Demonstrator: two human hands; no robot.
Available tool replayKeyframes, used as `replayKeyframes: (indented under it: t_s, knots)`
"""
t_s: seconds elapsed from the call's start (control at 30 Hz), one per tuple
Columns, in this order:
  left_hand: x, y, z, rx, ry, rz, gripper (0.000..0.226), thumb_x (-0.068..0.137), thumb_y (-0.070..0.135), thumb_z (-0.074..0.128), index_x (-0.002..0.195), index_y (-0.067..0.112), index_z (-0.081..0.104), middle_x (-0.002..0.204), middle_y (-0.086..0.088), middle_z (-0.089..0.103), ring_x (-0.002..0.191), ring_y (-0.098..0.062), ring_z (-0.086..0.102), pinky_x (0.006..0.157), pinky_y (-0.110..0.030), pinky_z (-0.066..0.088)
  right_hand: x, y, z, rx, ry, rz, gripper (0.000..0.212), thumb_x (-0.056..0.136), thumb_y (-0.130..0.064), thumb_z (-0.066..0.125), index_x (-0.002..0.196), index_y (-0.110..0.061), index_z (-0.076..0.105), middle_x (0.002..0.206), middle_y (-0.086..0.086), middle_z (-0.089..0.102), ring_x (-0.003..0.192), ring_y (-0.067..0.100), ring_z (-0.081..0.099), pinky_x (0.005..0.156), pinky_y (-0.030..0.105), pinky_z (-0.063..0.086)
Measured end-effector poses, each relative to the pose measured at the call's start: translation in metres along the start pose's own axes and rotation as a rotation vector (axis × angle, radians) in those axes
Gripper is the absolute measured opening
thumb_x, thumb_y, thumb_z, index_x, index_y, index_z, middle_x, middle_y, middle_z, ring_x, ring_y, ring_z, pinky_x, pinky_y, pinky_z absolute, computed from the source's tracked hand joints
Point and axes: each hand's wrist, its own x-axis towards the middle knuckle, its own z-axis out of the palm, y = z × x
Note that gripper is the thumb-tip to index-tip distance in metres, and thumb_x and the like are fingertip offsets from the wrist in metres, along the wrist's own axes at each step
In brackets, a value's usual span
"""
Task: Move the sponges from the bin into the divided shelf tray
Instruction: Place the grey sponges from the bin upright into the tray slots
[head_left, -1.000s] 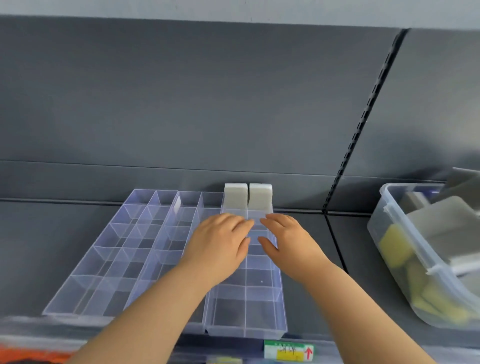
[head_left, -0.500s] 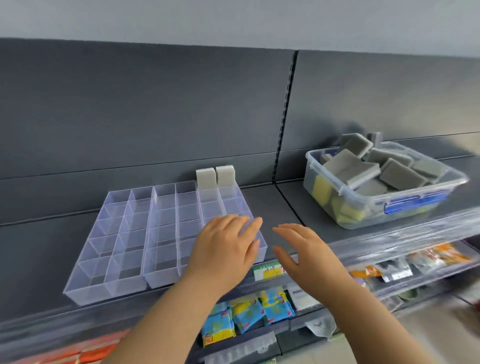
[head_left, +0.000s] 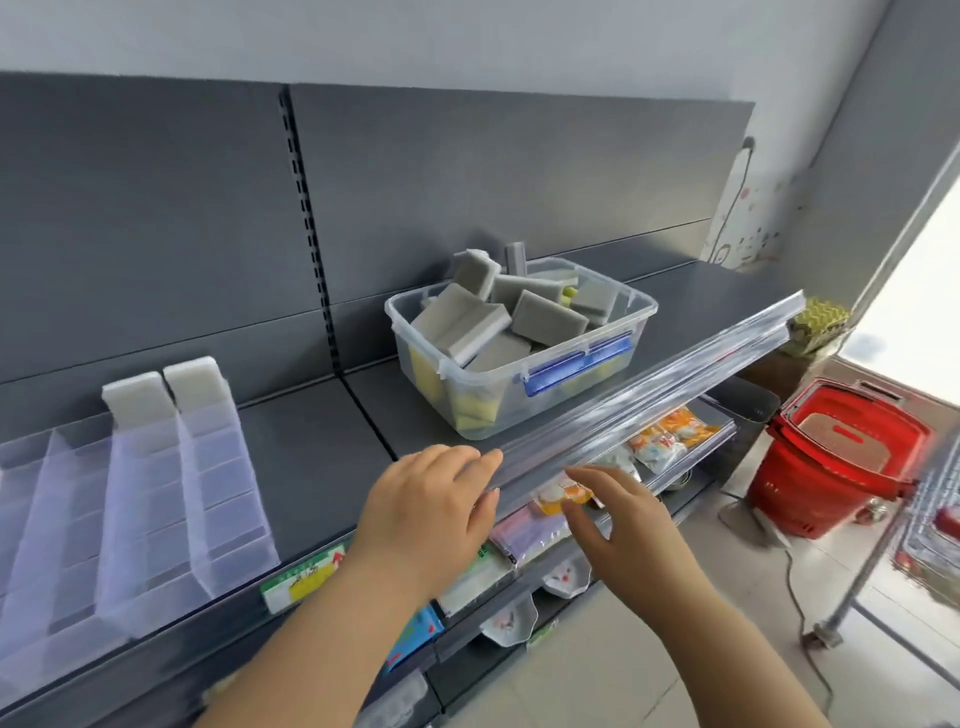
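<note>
A clear plastic bin (head_left: 571, 387) with blue latches sits on the grey shelf, heaped with several grey-and-yellow sponges (head_left: 548, 317). The clear divided tray (head_left: 156, 519) lies on the shelf at the left; two grey sponges (head_left: 166, 392) stand upright in its far right compartments. My left hand (head_left: 428, 512) hovers with relaxed fingers over the shelf's front edge, below the bin and right of the tray. My right hand (head_left: 623, 525) floats beside it, fingers spread, holding nothing.
A clear price rail (head_left: 675, 384) runs along the shelf front. Packaged goods (head_left: 670, 436) fill the lower shelves. A red shopping basket (head_left: 841, 457) stands on the floor at the right, with a wire cart (head_left: 930, 540) at the far right edge.
Both hands have left the tray and travelled right toward the bin, still empty. The view swung right, bringing the whole bin, the lower shelves and the red basket into sight.
</note>
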Motion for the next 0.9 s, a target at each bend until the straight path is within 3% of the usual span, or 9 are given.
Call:
replayKeyframes:
  t_s: [0.1, 0.23, 0.37, 0.5, 0.7, 0.77, 0.9]
  knots:
    - [0.044, 0.023, 0.034, -0.008, -0.046, -0.036, 0.037, 0.084, 0.03, 0.045, 0.107, 0.015, 0.07, 0.092, 0.003, 0.069, 0.08, -0.017, 0.065, 0.062, -0.029, 0.053, 0.022, 0.049, -0.026, -0.027, -0.032, 0.014, 0.038, 0.092, -0.036, 0.05, 0.129, -0.029, 0.05, 0.131, -0.014, 0.047, 0.12, 0.005, 0.044, 0.095, 0.011, 0.026]
    - [0.095, 0.048, 0.066, -0.031, -0.046, -0.117, 0.039, 0.086, 0.033, 0.043, 0.111, 0.016, 0.067, 0.098, 0.004, 0.069, 0.087, -0.015, 0.065, 0.066, -0.028, 0.053, 0.053, 0.111, -0.067, -0.091, -0.103, -0.014, 0.038, 0.092, -0.035, 0.05, 0.13, -0.028, 0.049, 0.131, -0.014, 0.046, 0.119, 0.003, 0.043, 0.091, 0.008, 0.023]
    - [0.146, 0.057, 0.077, 0.026, 0.004, -0.151, 0.041, 0.086, 0.034, 0.043, 0.112, 0.015, 0.067, 0.102, 0.003, 0.069, 0.092, -0.016, 0.064, 0.069, -0.028, 0.052, 0.103, 0.156, -0.105, -0.112, -0.066, -0.051, 0.039, 0.09, -0.034, 0.054, 0.128, -0.027, 0.051, 0.129, -0.012, 0.049, 0.118, 0.006, 0.045, 0.092, 0.013, 0.027]
    - [0.191, 0.04, 0.084, 0.059, 0.01, -0.19, 0.043, 0.089, 0.036, 0.04, 0.119, 0.015, 0.064, 0.108, 0.0, 0.067, 0.098, -0.019, 0.062, 0.072, -0.034, 0.054, 0.169, 0.168, -0.12, -0.082, -0.012, -0.115, 0.038, 0.089, -0.03, 0.056, 0.127, -0.024, 0.054, 0.127, -0.007, 0.052, 0.117, 0.011, 0.048, 0.092, 0.019, 0.031]
    - [0.248, -0.006, 0.099, 0.137, -0.001, -0.25, 0.041, 0.091, 0.035, 0.041, 0.121, 0.018, 0.061, 0.114, 0.0, 0.066, 0.104, -0.019, 0.06, 0.081, -0.032, 0.05, 0.273, 0.162, -0.11, -0.057, 0.027, -0.251, 0.036, 0.088, -0.029, 0.057, 0.124, -0.022, 0.056, 0.124, -0.006, 0.055, 0.113, 0.012, 0.05, 0.09, 0.02, 0.036]
    - [0.264, -0.025, 0.107, 0.163, -0.022, -0.269, 0.036, 0.091, 0.032, 0.047, 0.121, 0.019, 0.061, 0.114, -0.001, 0.066, 0.104, -0.021, 0.061, 0.08, -0.034, 0.051, 0.305, 0.161, -0.104, -0.039, 0.01, -0.267, 0.037, 0.088, -0.031, 0.057, 0.124, -0.024, 0.056, 0.125, -0.007, 0.054, 0.112, 0.012, 0.05, 0.09, 0.023, 0.04]
    - [0.296, -0.055, 0.12, 0.228, -0.064, -0.239, 0.034, 0.087, 0.027, 0.054, 0.118, 0.017, 0.064, 0.109, -0.002, 0.067, 0.099, -0.024, 0.063, 0.076, -0.038, 0.052, 0.354, 0.17, -0.087, -0.042, -0.077, -0.275, 0.038, 0.088, -0.034, 0.058, 0.125, -0.027, 0.055, 0.126, -0.007, 0.054, 0.114, 0.012, 0.05, 0.09, 0.02, 0.035]
